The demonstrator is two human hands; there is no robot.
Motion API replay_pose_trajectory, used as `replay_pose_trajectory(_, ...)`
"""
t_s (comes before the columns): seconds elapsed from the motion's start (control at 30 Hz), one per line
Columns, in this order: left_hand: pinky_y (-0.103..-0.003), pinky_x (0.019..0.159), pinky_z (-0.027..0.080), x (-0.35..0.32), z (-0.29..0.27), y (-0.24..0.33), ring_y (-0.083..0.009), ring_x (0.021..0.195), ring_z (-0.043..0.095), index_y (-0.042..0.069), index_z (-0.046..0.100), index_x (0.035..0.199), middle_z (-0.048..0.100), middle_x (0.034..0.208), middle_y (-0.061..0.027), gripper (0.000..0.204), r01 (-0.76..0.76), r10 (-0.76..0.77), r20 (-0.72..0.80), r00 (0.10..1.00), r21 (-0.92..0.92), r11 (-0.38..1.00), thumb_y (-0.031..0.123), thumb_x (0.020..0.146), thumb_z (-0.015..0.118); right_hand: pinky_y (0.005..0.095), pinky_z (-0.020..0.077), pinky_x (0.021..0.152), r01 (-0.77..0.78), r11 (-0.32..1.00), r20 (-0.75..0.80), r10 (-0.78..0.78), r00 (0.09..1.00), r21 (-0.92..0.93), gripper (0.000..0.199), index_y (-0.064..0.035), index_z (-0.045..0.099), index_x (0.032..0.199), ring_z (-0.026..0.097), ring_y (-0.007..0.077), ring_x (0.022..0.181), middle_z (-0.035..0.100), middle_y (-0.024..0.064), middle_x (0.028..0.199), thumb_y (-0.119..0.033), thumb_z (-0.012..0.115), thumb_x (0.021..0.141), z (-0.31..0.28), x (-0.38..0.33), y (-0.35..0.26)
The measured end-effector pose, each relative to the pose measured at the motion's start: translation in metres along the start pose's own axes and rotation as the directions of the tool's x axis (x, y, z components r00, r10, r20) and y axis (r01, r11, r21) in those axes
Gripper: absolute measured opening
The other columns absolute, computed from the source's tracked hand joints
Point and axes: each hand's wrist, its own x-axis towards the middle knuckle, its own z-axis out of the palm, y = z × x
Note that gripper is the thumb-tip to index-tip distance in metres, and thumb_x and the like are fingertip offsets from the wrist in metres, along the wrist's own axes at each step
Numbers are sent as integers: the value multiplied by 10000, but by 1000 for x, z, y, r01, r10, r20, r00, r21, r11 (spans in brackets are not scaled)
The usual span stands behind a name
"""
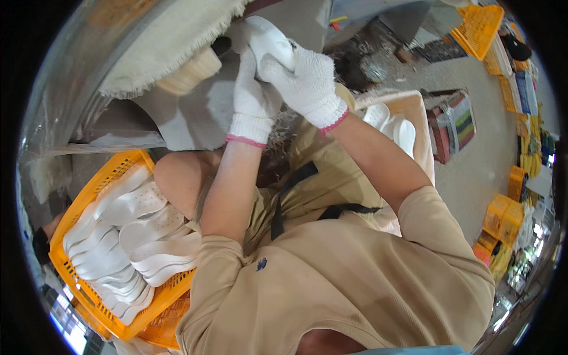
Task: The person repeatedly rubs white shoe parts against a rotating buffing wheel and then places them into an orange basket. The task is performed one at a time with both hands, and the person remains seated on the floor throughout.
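Head view: both gloved hands, left and right, grip a white insole near the buffing wheel's edge

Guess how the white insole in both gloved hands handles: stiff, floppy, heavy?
The white insole looks thin, so probably light and somewhat bendy. Both hands, left and right, support it, hinting flex. Knit gloves likely limit slipping.

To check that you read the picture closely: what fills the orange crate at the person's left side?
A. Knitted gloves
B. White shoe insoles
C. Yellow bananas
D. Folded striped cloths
B: the orange crate holds a stack of flat white shoe insoles, while both gloved hands, left hand and right hand, grip a single white sole piece higher up.
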Motion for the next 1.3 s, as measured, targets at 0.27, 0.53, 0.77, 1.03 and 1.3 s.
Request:
replay_pose_trajectory(0.27, -459, 1134, 490, 33, 17, -1, -274, 1247, 622, 78, 579, 1384, 654, 1337, -90, 465, -150, 150, -68, 986, 1, 989, 437, 1091, 531, 491, 564, 710, 109, 992, 124, -101, 987, -60, 289, -150, 694, 1143, 707, 369, 814, 723, 152, 906, -321, 601, 929, 4, 59, 0)
replay_pose_trajectory(0.53, -406, 1131, 479, 31, 20, 3, -239, 1275, 612, 87, 537, 1446, 639, 1391, -79, 520, -111, 144, -139, 980, 219, 969, 475, 1110, 453, 483, 560, 655, 70, 992, 135, -56, 989, -100, 300, -100, 700, 1082, 697, 383, 729, 709, 178, 838, -339, 598, 934, 3, 47, 12)
replay_pose_trajectory(0.77, -434, 1135, 479, 32, 16, 8, -262, 1322, 587, 56, 557, 1424, 636, 1393, -99, 498, -166, 208, -116, 971, 299, 940, 429, 1095, 520, 490, 555, 662, -10, 985, -52, 19, 998, 174, 342, -49, 705, 879, 689, 412, 718, 689, 203, 754, -377, 617, 914, 7, 39, 13)
replay_pose_trajectory(1.03, -428, 1139, 478, 35, 13, 8, -271, 1306, 601, 64, 527, 1459, 622, 1421, -103, 511, -111, 146, -108, 983, 279, 954, 430, 1104, 501, 482, 552, 681, -163, 980, 111, 151, 982, 111, 274, -104, 716, 983, 688, 414, 785, 700, 189, 839, -347, 626, 897, 1, 38, 12)
replay_pose_trajectory(1.3, -404, 1014, 560, 22, 10, -2, -230, 1160, 660, 35, 595, 1352, 684, 1267, -82, 429, -185, 202, -108, 973, 148, 972, 323, 1042, 664, 453, 567, 671, -190, 976, 86, 181, 980, 106, 345, -51, 735, 875, 714, 385, 744, 698, 206, 768, -379, 636, 909, -17, 34, -9)
